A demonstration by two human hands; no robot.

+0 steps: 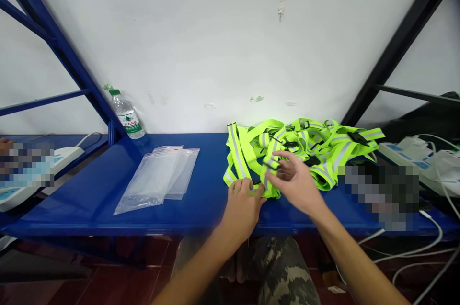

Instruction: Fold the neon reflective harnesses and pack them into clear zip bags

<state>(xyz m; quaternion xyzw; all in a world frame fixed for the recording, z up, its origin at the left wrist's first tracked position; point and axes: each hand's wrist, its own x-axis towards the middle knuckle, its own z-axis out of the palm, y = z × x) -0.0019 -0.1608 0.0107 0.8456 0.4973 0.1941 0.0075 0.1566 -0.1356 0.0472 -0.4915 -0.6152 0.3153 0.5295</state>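
- My left hand (244,199) rests palm down near the front edge of the blue bench (89,195), fingers curled and pressing the near end of a neon-yellow reflective strap (237,156) against the surface.
- My right hand (293,183) hovers just to the right of the left one, fingers spread and loosely bent, fingertips at a fold of the same strap; whether it truly grips the strap or only touches it I cannot tell.
- The strap runs back from my hands toward the rear edge, where it joins a tangled heap of reflective straps (316,144) with grey bands and black buckles, filling the right rear part of the bench.
- A small stack of clear plastic bags (160,175) lies flat left of centre, well apart from my hands, with bare blue surface between.
- A water bottle (126,116) stands upright at the left rear corner, against the shelf post.
- White power strips with cables (424,156) crowd the right end, beside the heap.
- Open room lies mostly along the front edge, between the bags and my left hand.
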